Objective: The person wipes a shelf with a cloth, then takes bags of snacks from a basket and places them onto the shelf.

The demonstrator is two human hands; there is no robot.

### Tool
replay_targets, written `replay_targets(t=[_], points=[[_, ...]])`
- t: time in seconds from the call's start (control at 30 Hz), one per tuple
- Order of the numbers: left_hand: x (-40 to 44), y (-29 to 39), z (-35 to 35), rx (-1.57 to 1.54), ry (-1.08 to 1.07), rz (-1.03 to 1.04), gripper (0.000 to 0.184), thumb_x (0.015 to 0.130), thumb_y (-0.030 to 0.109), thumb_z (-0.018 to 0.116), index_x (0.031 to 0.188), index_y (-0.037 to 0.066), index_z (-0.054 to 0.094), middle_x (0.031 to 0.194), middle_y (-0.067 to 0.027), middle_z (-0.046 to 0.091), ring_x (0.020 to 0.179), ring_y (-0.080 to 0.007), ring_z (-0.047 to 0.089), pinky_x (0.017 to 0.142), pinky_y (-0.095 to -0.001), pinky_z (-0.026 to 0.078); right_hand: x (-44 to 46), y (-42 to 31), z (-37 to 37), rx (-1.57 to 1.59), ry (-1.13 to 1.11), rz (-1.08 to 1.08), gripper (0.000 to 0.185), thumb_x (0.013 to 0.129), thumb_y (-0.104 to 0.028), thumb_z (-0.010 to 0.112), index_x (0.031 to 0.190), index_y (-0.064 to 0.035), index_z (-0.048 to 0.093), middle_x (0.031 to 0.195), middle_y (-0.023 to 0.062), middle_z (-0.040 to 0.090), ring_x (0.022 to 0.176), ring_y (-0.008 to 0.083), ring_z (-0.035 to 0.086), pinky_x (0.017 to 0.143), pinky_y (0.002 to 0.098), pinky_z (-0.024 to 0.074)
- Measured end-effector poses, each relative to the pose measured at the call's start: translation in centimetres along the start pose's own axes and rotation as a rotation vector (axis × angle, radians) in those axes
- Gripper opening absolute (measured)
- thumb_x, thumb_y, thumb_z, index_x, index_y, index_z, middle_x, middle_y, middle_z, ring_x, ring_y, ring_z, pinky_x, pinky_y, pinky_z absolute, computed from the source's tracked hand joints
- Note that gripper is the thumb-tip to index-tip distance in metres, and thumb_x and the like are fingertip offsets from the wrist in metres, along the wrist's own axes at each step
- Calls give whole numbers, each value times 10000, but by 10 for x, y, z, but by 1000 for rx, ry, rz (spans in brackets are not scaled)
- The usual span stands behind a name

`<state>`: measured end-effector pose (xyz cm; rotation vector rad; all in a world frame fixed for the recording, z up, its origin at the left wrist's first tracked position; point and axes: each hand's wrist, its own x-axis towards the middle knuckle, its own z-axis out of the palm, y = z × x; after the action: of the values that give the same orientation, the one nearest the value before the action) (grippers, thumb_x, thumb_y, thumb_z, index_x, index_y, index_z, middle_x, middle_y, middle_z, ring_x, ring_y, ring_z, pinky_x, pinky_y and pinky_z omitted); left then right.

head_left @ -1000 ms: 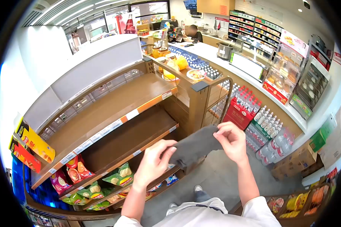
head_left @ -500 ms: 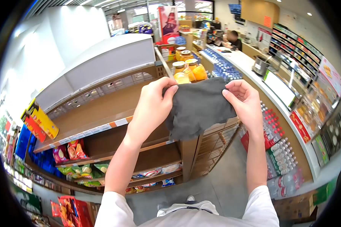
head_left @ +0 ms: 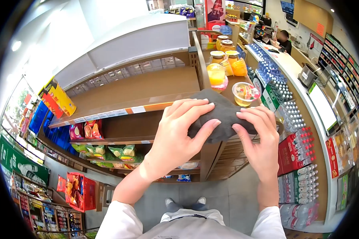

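Note:
A dark grey cloth (head_left: pixel 221 115) is bunched between my two hands, in front of the shelf's right end. My left hand (head_left: pixel 185 127) grips its left side, thumb and fingers closing on the fabric. On the right side, my right hand (head_left: pixel 259 137) pinches the cloth between thumb and fingertips. Beyond the cloth, jars of orange fruit (head_left: pixel 227 59) and a clear lidded cup (head_left: pixel 245 93) stand on the end shelf. The brown top shelf (head_left: pixel 143 89) extends to the left of my hands.
Yellow and red cartons (head_left: pixel 58 99) stand at the shelf's left end, with snack bags (head_left: pixel 92 129) below. A red basket (head_left: pixel 82 191) is at lower left. Bottled drinks (head_left: pixel 299 147) line the counter (head_left: pixel 293 67) on the right. A person (head_left: pixel 283 42) is behind the counter.
The view has swung right and down. The cloth, earlier stretched out between my hands, is now more gathered, and my hands are closer together.

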<state>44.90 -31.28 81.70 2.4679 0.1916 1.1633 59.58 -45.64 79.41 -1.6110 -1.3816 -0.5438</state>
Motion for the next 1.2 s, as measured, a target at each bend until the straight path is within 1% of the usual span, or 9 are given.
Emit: replay_targets(t=[0.13,0.27,0.33,0.47,0.53,0.67,0.8,0.93,1.2], points=[[-11,-7,7,-93,122,-7,246,921,109,591,1125,-23,632,1157,-186,629,1049,-293,610,918,-340,462,-6,-1,5,-108,80,-73,265,742,-61,769,988,-43,671,1059,99,655,1059,309,570,997,471,415],[-49,-11,-12,-138,330,-53,241,994,106,452,1131,-34,593,1108,-165,609,999,-242,598,899,-315,457,-39,-11,16,-7,503,-2,199,809,35,681,993,-8,619,1071,128,635,1082,295,566,999,444,431],[-79,-27,-18,-169,370,-151,177,987,61,484,1093,-26,596,960,-86,617,858,-124,594,764,-229,478,-51,-18,27,126,640,47,150,847,48,642,987,4,611,1016,110,620,1026,260,570,955,400,453],[-153,-44,-48,-443,336,-579,154,988,115,526,1003,-23,593,668,-11,587,557,-53,546,532,-200,441,-75,-53,55,129,620,144,116,891,51,597,1004,26,605,984,89,603,962,202,568,902,333,471],[-191,-50,-64,-489,419,-708,176,988,149,536,946,-16,580,599,-2,561,441,-29,476,396,-190,356,-91,-78,78,226,536,280,113,919,40,571,1027,41,607,980,79,601,910,158,573,833,280,488],[-273,-64,-115,-459,506,-876,414,1007,292,499,675,43,508,526,30,483,420,-19,422,377,-199,299,-122,-143,141,397,215,460,156,949,-38,573,1059,43,648,912,69,653,791,113,617,753,232,497],[-365,-84,-162,-395,698,-1053,579,1034,349,400,546,40,445,469,19,416,429,-49,352,401,-250,278,-141,-218,227,668,-31,591,138,930,-77,624,1010,27,665,771,44,665,679,87,622,654,213,492],[-445,-81,-213,-326,922,-1158,636,1043,410,293,536,55,435,426,13,361,385,-80,364,401,-252,268,-154,-294,281,787,-400,560,217,933,-182,647,791,-23,607,628,5,603,555,49,559,518,191,412],[-543,-51,-292,-91,1384,-1200,515,1037,339,332,621,58,444,577,26,379,542,-66,314,499,-258,234,-167,-390,341,967,-750,490,276,993,-228,543,850,-5,618,624,2,597,577,59,556,571,204,431]])
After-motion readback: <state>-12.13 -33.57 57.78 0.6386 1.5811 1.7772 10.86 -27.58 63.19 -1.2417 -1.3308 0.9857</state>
